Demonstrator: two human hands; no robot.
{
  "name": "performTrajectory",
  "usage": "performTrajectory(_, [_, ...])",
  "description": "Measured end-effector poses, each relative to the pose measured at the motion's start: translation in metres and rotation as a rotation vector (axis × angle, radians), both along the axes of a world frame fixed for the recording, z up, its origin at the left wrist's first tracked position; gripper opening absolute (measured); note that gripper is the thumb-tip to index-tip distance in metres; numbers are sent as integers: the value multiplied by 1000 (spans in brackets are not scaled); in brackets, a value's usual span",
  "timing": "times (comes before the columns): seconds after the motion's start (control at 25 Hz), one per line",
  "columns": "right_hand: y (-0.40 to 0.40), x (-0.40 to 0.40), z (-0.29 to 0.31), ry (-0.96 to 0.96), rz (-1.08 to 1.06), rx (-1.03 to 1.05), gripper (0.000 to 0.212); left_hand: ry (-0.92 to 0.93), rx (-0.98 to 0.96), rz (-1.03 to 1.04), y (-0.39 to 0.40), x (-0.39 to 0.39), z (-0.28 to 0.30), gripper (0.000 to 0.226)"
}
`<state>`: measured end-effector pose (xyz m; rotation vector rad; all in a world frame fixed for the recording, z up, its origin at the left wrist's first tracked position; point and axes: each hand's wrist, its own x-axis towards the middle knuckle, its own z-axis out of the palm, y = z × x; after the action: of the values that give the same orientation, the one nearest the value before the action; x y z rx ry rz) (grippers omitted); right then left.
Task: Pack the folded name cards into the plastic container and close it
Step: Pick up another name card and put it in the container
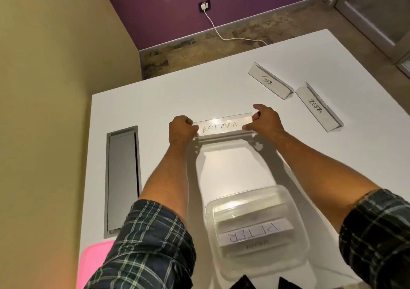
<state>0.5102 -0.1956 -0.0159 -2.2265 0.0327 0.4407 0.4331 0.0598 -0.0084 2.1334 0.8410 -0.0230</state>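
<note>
A clear folded name card marked BATMAN (pixel 221 127) is gripped at both ends over the middle of the white table (pixel 155 102). My left hand (pixel 180 131) pinches its left end, my right hand (pixel 265 121) its right end. Near the front edge stands the clear plastic container (pixel 297 246), open, with a card marked PETER (pixel 253 233) and other cards lying inside. Two more folded cards stand at the far right: TIGER (pixel 269 82) and ZEBRA (pixel 317 108). A pink lid (pixel 93 264) lies at the front left corner.
A grey metal cable hatch (pixel 122 180) is set into the table on the left. Behind the table a white cable (pixel 221 34) runs across the floor to a wall socket. A yellow wall stands close on the left.
</note>
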Motion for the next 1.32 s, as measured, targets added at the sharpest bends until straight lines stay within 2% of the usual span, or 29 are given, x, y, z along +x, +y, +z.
performTrajectory(0.08, [-16, -17, 9, 4, 125, -78, 96, 6, -22, -3, -11, -26, 13, 10])
performTrajectory(0.2, [-38, -44, 22, -45, 356, -225, 97, 39, -100, -55, -24, -63, 30, 17])
performTrajectory(0.32, [-56, -64, 36, -130, 507, -291, 86, 117, -179, -154, -30, -91, 47, 20])
performTrajectory(0.52, [-89, -84, 58, -438, 785, -503, 68, 356, -245, -363, -40, -121, 80, 18])
performTrajectory(0.6, [-101, -92, 60, -610, 856, -489, 69, 458, -228, -453, -46, -127, 91, 13])
performTrajectory(0.68, [-115, -103, 60, -691, 905, -418, 68, 549, -207, -542, -58, -131, 99, 20])
performTrajectory(0.84, [-137, -135, 50, -657, 998, -334, 56, 677, -186, -649, -84, -144, 98, 26])
performTrajectory(1.04, [-145, -172, 26, -680, 1093, -402, 55, 772, -43, -670, -106, -162, 66, 25])
performTrajectory(1.32, [-130, -188, 7, -611, 1098, -619, 51, 691, 189, -738, -117, -181, 34, 38])
